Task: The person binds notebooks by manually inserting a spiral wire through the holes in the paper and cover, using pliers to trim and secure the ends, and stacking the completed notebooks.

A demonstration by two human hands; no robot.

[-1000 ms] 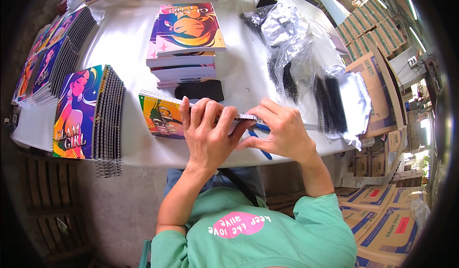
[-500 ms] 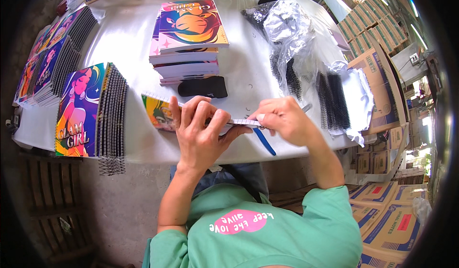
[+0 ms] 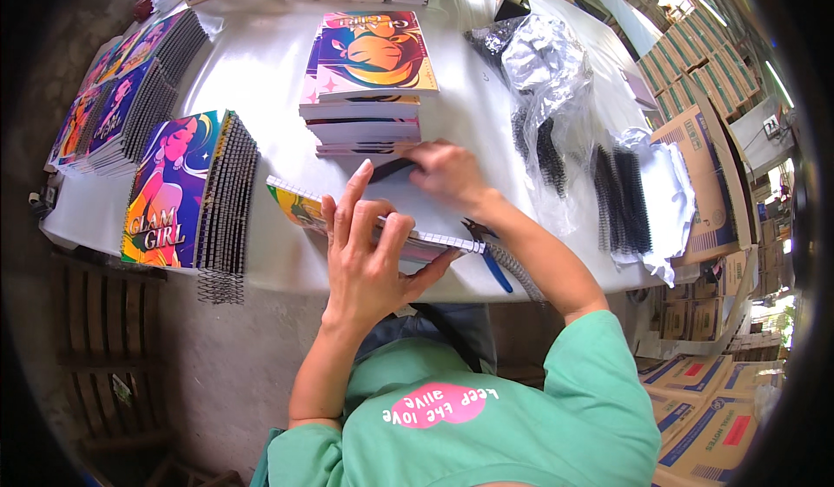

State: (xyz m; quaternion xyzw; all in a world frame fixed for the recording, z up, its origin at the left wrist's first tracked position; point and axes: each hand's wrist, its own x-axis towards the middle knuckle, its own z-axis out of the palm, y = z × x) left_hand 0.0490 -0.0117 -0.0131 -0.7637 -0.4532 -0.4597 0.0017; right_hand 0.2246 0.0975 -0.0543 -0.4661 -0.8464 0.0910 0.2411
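Head view: our left hand point(image 3: 369, 257) presses one colourful punched notebook point(image 3: 347, 222) with fingers spread, our right hand point(image 3: 443, 170) fingers pinching one black binding coil point(image 3: 391, 170).

Much of the colourful punched notebook point(image 3: 300, 207) at centre frame is covered by the left hand point(image 3: 369, 257); the dark strip point(image 3: 391, 169) under the right hand point(image 3: 447, 172) cannot be identified.

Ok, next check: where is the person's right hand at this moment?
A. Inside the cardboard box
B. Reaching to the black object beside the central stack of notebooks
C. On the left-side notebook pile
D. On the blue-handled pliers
B: the right hand touches the black object below the central stack, while the pliers lie untouched.
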